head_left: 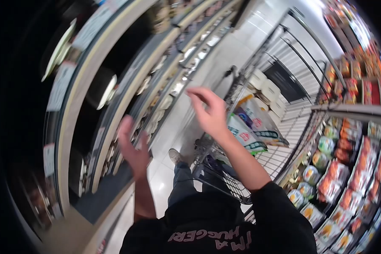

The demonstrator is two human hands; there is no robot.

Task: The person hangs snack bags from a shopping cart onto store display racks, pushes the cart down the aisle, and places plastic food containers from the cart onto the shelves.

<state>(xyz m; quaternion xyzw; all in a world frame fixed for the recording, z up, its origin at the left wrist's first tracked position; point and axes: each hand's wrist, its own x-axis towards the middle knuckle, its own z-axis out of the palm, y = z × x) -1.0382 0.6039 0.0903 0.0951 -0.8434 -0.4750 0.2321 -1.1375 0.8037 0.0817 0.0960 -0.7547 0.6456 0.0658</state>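
My left hand (133,146) is raised in front of the shelves, its thumb and fingers apart, with nothing held; motion blurs it a little. Over the aisle floor, beside the shopping cart, my right hand (208,111) has its fingers bent and the thumb set apart from them, and no object shows in it. Inside the cart (300,146) lie plastic bags with green and red print (246,134) and several white packages (270,89). Neither hand touches the cart or the shelves.
Tall shelves (74,106) with dishes and small goods run along the left. On the right, a display holds rows of packaged food (334,182). Pale floor tiles (224,55) show between shelves and cart. My shoe (175,156) stands beside the cart.
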